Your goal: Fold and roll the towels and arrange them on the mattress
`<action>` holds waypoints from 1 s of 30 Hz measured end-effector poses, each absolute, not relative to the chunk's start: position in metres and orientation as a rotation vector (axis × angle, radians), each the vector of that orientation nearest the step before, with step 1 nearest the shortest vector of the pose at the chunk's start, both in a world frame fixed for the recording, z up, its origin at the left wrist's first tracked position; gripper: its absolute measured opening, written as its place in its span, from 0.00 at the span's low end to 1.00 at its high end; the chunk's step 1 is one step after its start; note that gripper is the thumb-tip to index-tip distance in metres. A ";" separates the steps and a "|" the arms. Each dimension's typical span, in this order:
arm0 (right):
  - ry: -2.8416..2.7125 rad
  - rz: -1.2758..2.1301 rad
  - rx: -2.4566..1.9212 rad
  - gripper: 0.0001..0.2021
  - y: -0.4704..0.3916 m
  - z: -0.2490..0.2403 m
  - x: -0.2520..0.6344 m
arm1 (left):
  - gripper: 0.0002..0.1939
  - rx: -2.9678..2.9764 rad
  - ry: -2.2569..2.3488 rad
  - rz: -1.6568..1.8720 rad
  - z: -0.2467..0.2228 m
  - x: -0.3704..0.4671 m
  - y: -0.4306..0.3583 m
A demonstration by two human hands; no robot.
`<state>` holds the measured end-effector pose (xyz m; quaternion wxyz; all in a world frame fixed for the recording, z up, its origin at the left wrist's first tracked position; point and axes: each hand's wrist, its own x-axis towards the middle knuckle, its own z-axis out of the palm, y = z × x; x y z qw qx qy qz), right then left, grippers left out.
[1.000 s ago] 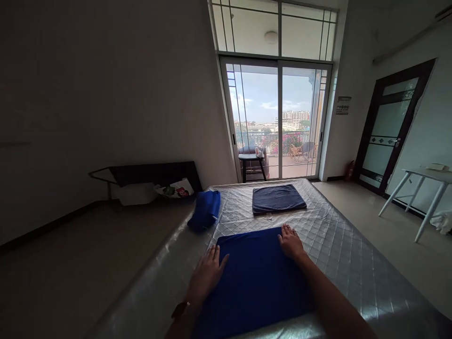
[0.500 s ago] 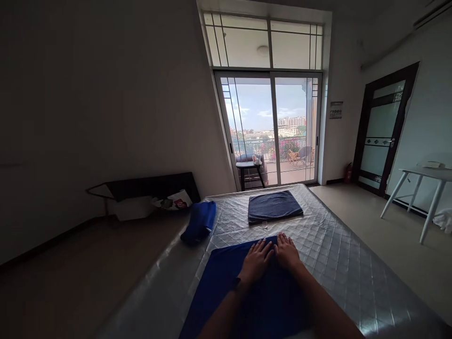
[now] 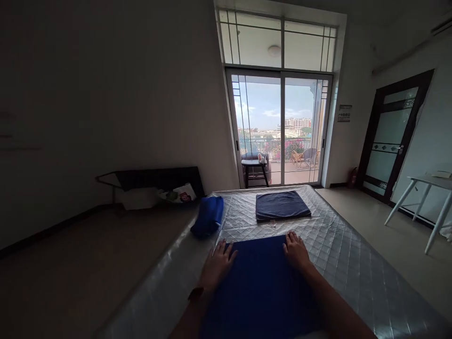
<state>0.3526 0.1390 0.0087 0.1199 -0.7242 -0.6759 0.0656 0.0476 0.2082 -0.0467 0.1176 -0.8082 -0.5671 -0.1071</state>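
A blue cloth [image 3: 257, 282], spread flat in a rough rectangle, lies on the silvery quilted mattress [image 3: 339, 254]. My left hand [image 3: 217, 266] rests at the cloth's far left corner, fingers spread and palm down. At its far right corner my right hand [image 3: 295, 249] lies flat, fingers stretched forward. Neither hand grips anything. Beyond them is a folded dark blue cloth [image 3: 282, 205] with a small pale tag at its near edge. A bundled blue cloth [image 3: 208, 216] sits at the mattress's left edge, a short way past my left hand.
Left of the bed, a dark low frame [image 3: 158, 181] stands by the wall with a printed bag [image 3: 181, 193] and a white box. A black stool [image 3: 254, 165] is before the sliding glass door [image 3: 282, 127]. A white table [image 3: 429, 183] stands at right, near a brown door [image 3: 393, 136].
My left hand has slid left from the middle of the cloth's far edge to its left corner. My right hand stays at the right corner. The view has shifted slightly left.
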 end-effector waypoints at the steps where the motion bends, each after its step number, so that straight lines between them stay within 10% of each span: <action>1: -1.968 0.148 -2.097 0.26 0.134 0.017 0.346 | 0.25 -2.342 -1.646 -0.333 -0.038 0.056 0.204; 6: -2.094 0.326 -1.644 0.14 0.091 0.041 0.278 | 0.27 -2.490 -1.443 -0.272 -0.004 0.101 0.180; 30: -2.116 0.642 -0.969 0.15 0.057 0.011 0.236 | 0.21 -2.611 -1.232 -0.404 -0.040 0.141 0.181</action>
